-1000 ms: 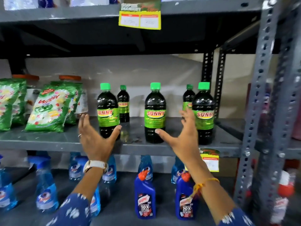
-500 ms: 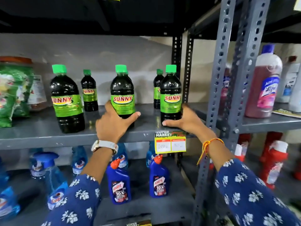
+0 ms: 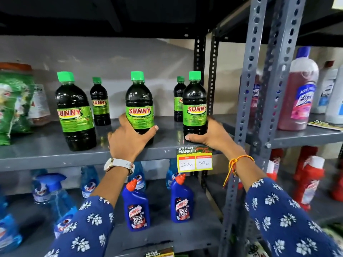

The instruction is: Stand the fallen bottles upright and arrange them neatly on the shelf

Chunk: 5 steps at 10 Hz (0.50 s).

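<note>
Several dark Sunny bottles with green caps stand upright on the grey shelf (image 3: 46,153). My left hand (image 3: 128,141) is wrapped around the base of the middle front bottle (image 3: 139,102). My right hand (image 3: 209,136) grips the base of the right front bottle (image 3: 194,104), close to the shelf's right post. A third front bottle (image 3: 74,112) stands free at the left. Two smaller-looking bottles stand at the back, one behind the left gap (image 3: 99,102) and one (image 3: 178,101) partly hidden by the right front bottle.
Green detergent packs (image 3: 13,104) and a jar sit at the shelf's left end. A price tag (image 3: 194,160) hangs from the shelf edge. Perforated grey posts (image 3: 259,89) divide off the right rack with a pink Lizol bottle (image 3: 298,93). Blue Harpic and spray bottles stand below.
A second ago both hands hovered open before the bottles. They then closed on the bases of the middle and right front bottles. The view has shifted right.
</note>
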### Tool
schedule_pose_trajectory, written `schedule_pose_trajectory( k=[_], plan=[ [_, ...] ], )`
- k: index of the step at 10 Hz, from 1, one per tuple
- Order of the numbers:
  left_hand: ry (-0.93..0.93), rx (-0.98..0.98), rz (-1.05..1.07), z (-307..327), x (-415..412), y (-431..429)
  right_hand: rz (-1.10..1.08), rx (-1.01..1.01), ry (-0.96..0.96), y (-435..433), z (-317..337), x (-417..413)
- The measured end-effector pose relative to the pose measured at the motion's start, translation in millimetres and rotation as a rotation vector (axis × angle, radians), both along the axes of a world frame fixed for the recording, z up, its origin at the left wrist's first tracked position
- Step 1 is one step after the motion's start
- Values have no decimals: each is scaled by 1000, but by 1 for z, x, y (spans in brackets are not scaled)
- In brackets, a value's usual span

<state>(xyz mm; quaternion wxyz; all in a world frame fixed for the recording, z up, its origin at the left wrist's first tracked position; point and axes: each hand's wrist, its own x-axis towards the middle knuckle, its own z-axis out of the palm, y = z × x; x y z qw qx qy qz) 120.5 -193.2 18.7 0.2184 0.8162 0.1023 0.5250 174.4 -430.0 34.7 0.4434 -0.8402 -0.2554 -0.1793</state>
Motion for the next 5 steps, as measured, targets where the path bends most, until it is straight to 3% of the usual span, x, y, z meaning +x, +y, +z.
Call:
schedule_pose_trajectory(
  k=[3,4,5],
  plan=[
    [31,-50,-27,2,-8,-4,7,-11,-15,-1,-2,6],
    [8,-70,-59,6,-9,-3,-3,44,-5,0,2,7],
    [-21,-165,-159,2,-15,-2,-86,268,-64,2,-2,0]
  ],
)
